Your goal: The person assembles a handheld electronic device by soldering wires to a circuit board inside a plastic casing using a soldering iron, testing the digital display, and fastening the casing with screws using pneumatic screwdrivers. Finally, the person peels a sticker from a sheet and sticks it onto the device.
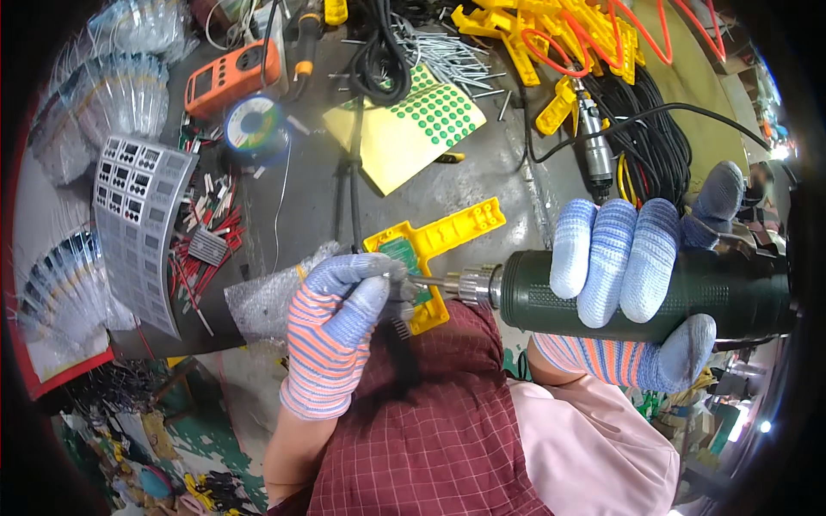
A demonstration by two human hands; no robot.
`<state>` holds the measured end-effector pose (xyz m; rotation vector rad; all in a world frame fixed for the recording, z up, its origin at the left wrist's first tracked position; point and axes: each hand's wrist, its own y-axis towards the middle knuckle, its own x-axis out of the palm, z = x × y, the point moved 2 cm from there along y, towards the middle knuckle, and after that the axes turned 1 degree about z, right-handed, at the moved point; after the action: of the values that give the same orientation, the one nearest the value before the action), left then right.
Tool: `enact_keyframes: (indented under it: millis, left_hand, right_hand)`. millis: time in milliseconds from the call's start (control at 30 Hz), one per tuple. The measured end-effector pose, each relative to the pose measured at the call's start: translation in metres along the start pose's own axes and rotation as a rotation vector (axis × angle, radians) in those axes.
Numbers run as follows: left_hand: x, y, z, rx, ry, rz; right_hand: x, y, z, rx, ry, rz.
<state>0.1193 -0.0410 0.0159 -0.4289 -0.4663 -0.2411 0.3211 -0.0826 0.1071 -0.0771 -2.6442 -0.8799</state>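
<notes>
Striped knitted gloves cover both hands. My right hand (616, 258) wraps round the dark green body of a power drill (533, 291), which lies level and points left. A silver chuck (476, 285) with a thin bit reaches toward my left fingertips. My left hand (344, 297) is closed in a pinch at the bit's end; what it pinches is too small and hidden to name. Under the bit lies a yellow plastic housing half (460, 225), its handle slanting up to the right, with a green circuit board (400, 251) inside. My left fingers cover part of the housing.
Behind are loose screws (447, 58), a yellow sheet with green dots (379, 142), an orange multimeter (232, 79) and yellow housings (516, 60). A silver air screwdriver (594, 142) hangs by coiled black cable (650, 129). Leftward sit a sticker sheet (142, 224) and a solder reel (255, 126).
</notes>
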Motion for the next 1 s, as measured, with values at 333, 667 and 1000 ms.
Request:
enact_keyframes:
  millis: [333,667,1000]
  left_hand:
    - [-0.003,-0.005,-0.012,-0.062,-0.124,-0.046]
    - [-0.006,-0.004,-0.016,-0.087,-0.064,-0.080]
    - [-0.005,-0.003,-0.021,-0.082,-0.164,-0.085]
  right_hand:
    - [0.001,0.012,0.024,-0.018,0.034,-0.023]
    - [0.013,-0.005,0.026,-0.044,0.074,-0.043]
    - [0.000,0.004,0.035,-0.078,0.119,-0.056]
